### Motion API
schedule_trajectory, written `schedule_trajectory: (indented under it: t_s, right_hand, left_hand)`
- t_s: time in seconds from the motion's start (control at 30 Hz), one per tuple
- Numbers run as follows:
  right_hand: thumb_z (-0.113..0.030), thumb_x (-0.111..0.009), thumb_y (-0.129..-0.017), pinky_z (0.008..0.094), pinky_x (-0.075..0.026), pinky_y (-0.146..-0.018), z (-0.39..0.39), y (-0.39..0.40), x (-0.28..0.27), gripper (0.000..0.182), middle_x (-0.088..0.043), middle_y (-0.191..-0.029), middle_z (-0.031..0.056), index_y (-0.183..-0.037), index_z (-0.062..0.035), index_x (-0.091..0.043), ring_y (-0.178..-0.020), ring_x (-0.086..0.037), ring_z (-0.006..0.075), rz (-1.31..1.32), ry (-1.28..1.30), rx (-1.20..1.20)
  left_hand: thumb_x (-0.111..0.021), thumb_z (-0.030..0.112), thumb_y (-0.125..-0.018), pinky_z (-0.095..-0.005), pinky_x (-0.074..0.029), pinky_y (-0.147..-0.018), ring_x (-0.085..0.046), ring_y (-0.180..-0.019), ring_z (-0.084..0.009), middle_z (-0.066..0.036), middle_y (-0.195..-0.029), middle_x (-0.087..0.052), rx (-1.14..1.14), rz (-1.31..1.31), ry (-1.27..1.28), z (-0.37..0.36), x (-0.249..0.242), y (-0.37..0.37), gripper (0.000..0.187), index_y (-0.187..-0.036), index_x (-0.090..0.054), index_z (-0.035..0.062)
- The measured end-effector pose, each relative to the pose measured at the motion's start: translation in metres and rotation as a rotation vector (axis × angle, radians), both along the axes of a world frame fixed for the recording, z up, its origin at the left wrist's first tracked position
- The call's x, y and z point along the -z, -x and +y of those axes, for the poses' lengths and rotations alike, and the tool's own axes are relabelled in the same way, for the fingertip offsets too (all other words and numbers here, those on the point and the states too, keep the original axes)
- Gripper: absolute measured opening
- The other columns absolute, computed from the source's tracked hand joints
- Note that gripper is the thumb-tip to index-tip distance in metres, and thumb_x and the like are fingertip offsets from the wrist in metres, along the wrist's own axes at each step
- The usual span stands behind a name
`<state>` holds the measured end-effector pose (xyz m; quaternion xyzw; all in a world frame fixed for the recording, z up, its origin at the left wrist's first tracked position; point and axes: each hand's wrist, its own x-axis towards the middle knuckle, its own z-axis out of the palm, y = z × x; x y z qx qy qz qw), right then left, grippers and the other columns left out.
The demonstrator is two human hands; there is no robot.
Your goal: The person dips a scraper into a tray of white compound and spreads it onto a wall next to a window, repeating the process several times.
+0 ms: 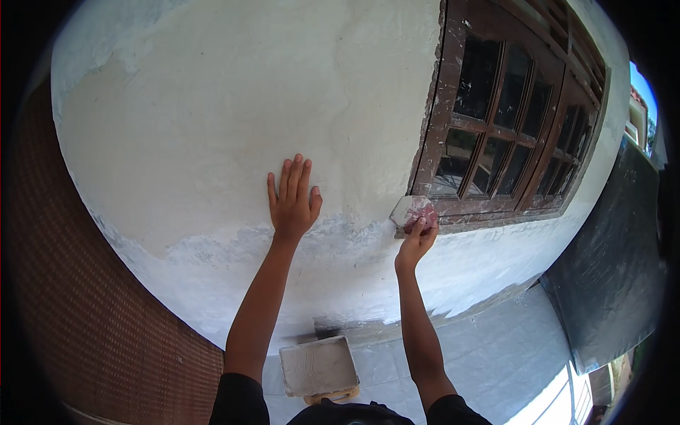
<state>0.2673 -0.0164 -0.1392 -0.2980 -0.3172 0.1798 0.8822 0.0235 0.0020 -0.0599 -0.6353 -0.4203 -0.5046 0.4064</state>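
My left hand [292, 202] lies flat against the pale plastered wall [212, 127], its fingers spread and pointing up. To its right, my right hand [418, 239] grips a flat, whitish and reddish pad [414, 214] between thumb and fingers. The pad is at the lower left corner of the brown window frame [433, 170], where the frame meets the wall. Whether the pad touches the frame is hard to tell. White smears mark the frame and the wall beneath it.
Below on the grey tiled floor [453, 361] stands a tray [319, 365] with pale material in it. A brown woven panel [106, 283] rises at the left. A dark sheet [602, 262] hangs at the right.
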Motion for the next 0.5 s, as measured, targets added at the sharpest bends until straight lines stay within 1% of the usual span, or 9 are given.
schedule_trajectory:
  t_s: [0.03,0.1,0.17,0.2,0.23,0.3,0.37,0.43,0.5]
  right_hand:
    - [-0.019,-0.054,-0.1,0.0287,-0.045,-0.079,-0.005,-0.003,-0.005,0.026,-0.055,-0.108,0.0067,-0.12,-0.0031,-0.046,-0.093,-0.053,0.0122,0.041,-0.025,0.052]
    - [-0.016,-0.054,-0.1,0.0284,-0.044,-0.081,-0.009,0.006,-0.003,0.024,-0.055,-0.106,0.007,-0.119,-0.0026,-0.048,-0.092,-0.051,0.0127,-0.14,-0.067,0.027]
    - [-0.01,-0.053,-0.098,0.0336,-0.043,-0.086,-0.005,0.009,0.024,0.024,-0.055,-0.109,0.013,-0.119,-0.0008,-0.049,-0.096,-0.052,0.0202,-0.697,0.024,0.103]
    - [-0.007,-0.054,-0.096,0.0343,-0.041,-0.086,-0.018,0.014,0.014,0.022,-0.054,-0.103,0.0145,-0.117,0.0001,-0.051,-0.093,-0.05,0.0223,-0.989,-0.046,0.224]
    - [-0.007,-0.054,-0.096,0.0343,-0.041,-0.086,-0.015,0.013,0.012,0.022,-0.054,-0.103,0.0145,-0.117,0.0001,-0.051,-0.093,-0.05,0.0223,-0.991,-0.042,0.22]
    - [-0.011,-0.054,-0.098,0.0328,-0.043,-0.083,-0.006,0.01,0.007,0.022,-0.055,-0.103,0.012,-0.117,-0.0003,-0.051,-0.09,-0.05,0.0192,-0.562,0.069,0.161]
    - [-0.022,-0.052,-0.101,0.0263,-0.046,-0.078,-0.003,-0.001,0.001,0.029,-0.054,-0.11,0.0091,-0.121,-0.0014,-0.048,-0.094,-0.053,0.0142,-0.011,0.015,0.038]
    - [-0.018,-0.053,-0.1,0.0285,-0.045,-0.083,-0.015,0.004,-0.007,0.029,-0.054,-0.11,0.0094,-0.123,-0.0012,-0.046,-0.101,-0.053,0.0156,-0.073,-0.057,-0.009]
    - [-0.013,-0.056,-0.098,0.0312,-0.044,-0.084,-0.011,0.016,0.009,0.027,-0.054,-0.109,0.0106,-0.121,-0.0006,-0.049,-0.098,-0.053,0.0174,-0.454,-0.056,0.023]
  left_hand:
    - [-0.051,0.021,-0.092,-0.0524,-0.016,-0.117,-0.033,-0.142,-0.0244,-0.007,-0.151,-0.039,0.003,-0.002,0.004,0.0,0.0,0.0,0.054,-0.144,-0.041,0.0105]
    - [-0.051,0.021,-0.092,-0.0525,-0.016,-0.117,-0.033,-0.142,-0.0244,-0.007,-0.151,-0.039,-0.002,-0.003,0.005,-0.001,0.0,0.0,0.055,-0.144,-0.04,0.0106]
    - [-0.051,0.021,-0.091,-0.0526,-0.016,-0.117,-0.033,-0.142,-0.0245,-0.007,-0.151,-0.039,0.003,-0.004,0.015,-0.001,0.0,-0.001,0.055,-0.144,-0.04,0.0108]
    - [-0.051,0.021,-0.091,-0.0526,-0.016,-0.117,-0.032,-0.142,-0.0245,-0.007,-0.151,-0.039,0.012,-0.006,0.017,-0.001,0.0,-0.001,0.055,-0.145,-0.04,0.0107]
    - [-0.051,0.021,-0.091,-0.0527,-0.016,-0.117,-0.032,-0.142,-0.0246,-0.007,-0.151,-0.039,0.02,-0.007,0.017,-0.001,0.0,0.0,0.056,-0.145,-0.04,0.0107]
    - [-0.051,0.021,-0.091,-0.0527,-0.016,-0.117,-0.032,-0.142,-0.0247,-0.007,-0.151,-0.039,0.015,-0.002,0.022,-0.002,0.001,0.0,0.056,-0.145,-0.04,0.0106]
    - [-0.051,0.021,-0.091,-0.0527,-0.016,-0.117,-0.032,-0.142,-0.0248,-0.007,-0.151,-0.039,0.004,-0.004,0.013,0.0,-0.001,0.001,0.056,-0.145,-0.04,0.0104]
    - [-0.051,0.022,-0.091,-0.0525,-0.016,-0.117,-0.032,-0.142,-0.025,-0.007,-0.15,-0.039,-0.006,0.005,0.013,0.0,0.0,0.0,0.055,-0.145,-0.04,0.0103]
    - [-0.051,0.022,-0.091,-0.0525,-0.016,-0.117,-0.032,-0.142,-0.025,-0.007,-0.15,-0.039,-0.005,0.004,0.01,0.001,-0.001,0.0,0.055,-0.144,-0.04,0.0103]
